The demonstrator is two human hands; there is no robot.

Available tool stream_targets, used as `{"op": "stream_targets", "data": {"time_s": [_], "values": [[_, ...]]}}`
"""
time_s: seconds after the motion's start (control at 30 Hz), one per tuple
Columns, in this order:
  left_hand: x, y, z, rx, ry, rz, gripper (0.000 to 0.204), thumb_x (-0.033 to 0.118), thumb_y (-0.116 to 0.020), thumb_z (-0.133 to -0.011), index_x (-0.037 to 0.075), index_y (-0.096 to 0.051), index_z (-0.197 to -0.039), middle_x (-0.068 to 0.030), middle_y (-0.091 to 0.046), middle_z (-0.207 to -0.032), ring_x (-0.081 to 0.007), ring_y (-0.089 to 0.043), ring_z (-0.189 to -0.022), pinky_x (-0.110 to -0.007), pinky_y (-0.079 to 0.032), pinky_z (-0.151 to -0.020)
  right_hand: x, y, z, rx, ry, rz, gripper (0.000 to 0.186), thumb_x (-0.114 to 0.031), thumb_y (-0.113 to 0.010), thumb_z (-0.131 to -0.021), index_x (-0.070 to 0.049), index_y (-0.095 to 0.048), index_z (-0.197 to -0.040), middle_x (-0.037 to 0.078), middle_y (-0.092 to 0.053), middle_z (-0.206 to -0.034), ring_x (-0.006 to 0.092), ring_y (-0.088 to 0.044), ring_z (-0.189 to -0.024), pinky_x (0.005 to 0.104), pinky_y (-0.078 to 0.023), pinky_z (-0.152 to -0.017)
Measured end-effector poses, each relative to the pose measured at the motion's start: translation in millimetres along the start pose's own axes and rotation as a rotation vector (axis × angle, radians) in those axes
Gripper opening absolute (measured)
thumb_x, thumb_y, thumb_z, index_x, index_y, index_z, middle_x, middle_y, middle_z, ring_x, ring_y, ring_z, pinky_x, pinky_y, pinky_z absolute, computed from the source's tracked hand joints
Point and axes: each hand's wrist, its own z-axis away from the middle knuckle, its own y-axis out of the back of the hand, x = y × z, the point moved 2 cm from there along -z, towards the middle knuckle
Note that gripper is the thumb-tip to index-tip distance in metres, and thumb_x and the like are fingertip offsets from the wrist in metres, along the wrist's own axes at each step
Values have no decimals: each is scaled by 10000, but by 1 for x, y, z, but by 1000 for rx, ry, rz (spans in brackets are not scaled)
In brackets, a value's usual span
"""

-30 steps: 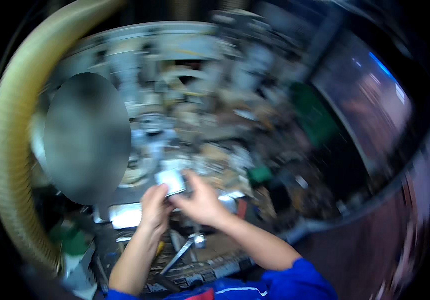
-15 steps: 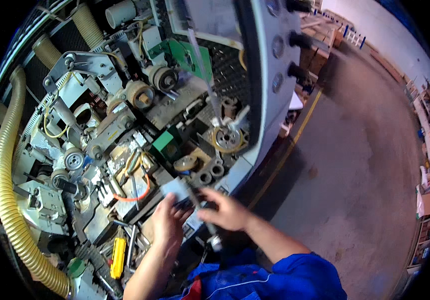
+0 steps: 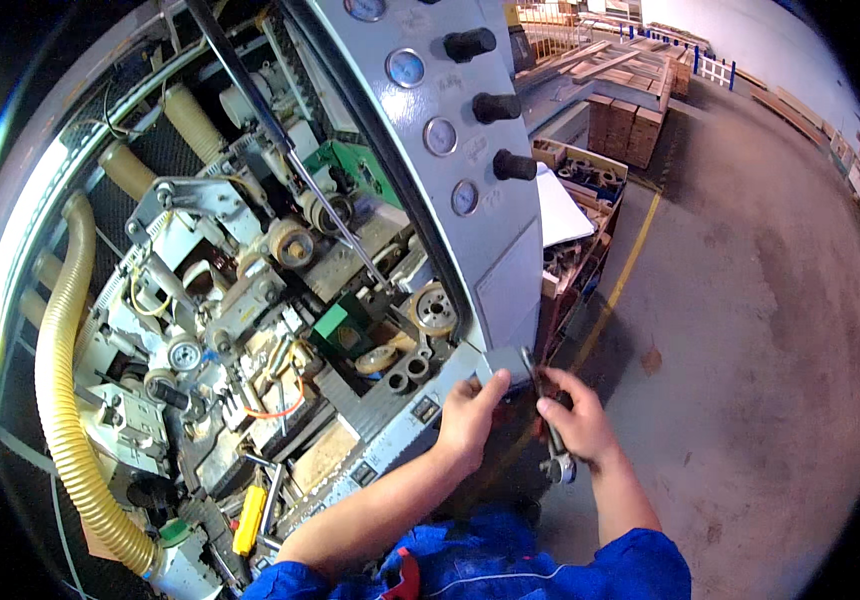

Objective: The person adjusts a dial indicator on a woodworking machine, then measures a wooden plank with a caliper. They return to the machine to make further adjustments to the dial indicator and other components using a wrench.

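In front of the machine's near right corner, my left hand (image 3: 470,425) is closed on a grey, box-shaped metal part (image 3: 510,366), thumb on top. My right hand (image 3: 582,420) pinches a dark metal rod (image 3: 554,438) along the right side of that part. A small shiny fitting sits at the rod's lower end, below my fingers. Whether rod and box are one piece I cannot tell. To the left lies the open machine bed, with a green block (image 3: 340,330), a round wheel (image 3: 434,308) and a grey bracket with two round holes (image 3: 408,373).
A yellow-handled tool (image 3: 249,520) lies among metal rods at the machine's front. A ribbed yellow hose (image 3: 62,400) curves down the left. Gauges and black knobs (image 3: 496,107) line the grey panel. Beyond it stand a parts crate (image 3: 590,180) and stacked wood (image 3: 630,130).
Both hands, still holding the metal part, have moved right, from over the machine's front edge to beside its corner. The view has shifted, showing more of the gauge panel and crate.
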Motion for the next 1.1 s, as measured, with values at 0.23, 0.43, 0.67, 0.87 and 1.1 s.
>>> {"op": "stream_targets", "data": {"time_s": [0.23, 0.43, 0.67, 0.87, 1.1], "values": [[-25, 44, 25, 43, 75, -58, 469, 364, -732, -995, -52, -612, -1176, -107, -698, -1033, -177, -673, -879, -336, -561, -780, 64, -31, 19, -43, -63, -102, 324, -92, -667, -994, 16, -586, -1288, 58, -650, -1021, 139, -688, -761, 301, -564, -668], [-52, 104, 46, 0, 39, -49, 493, 353, -720, -1004, -45, -563, -1249, -126, -680, -1119, -208, -672, -930, -375, -572, -847, 100, -84, 38, -9, -80, -72, 340, -116, -688, -992, 11, -592, -1292, 63, -664, -1057, 119, -674, -744, 286, -556, -637], [6, 92, 33, -195, -151, -122, 559, 206, -795, -940, -81, -540, -1346, -120, -743, -1010, -162, -676, -854, -301, -540, -756, 20, -87, 11, 64, -40, 9, 313, -155, -667, -1016, -8, -602, -1285, 36, -643, -941, 115, -664, -654, 273, -550, -561], [45, 41, -3, 147, -388, -655, 516, 430, -815, -872, -54, -726, -1026, -196, -770, -877, -282, -757, -817, -385, -582, -737, -29, -47, -40, 72, 48, 46, 297, -158, -639, -1032, -5, -588, -1281, 37, -621, -923, 133, -670, -635, 274, -540, -549], [78, -30, -54, 490, -506, -863, 484, 505, -804, -867, 24, -766, -829, -146, -746, -736, -310, -745, -679, -405, -578, -650, -53, 18, -129, -52, 63, 24, 314, -147, -654, -1026, 16, -585, -1286, 44, -631, -959, 134, -672, -643, 272, -536, -543]]}}
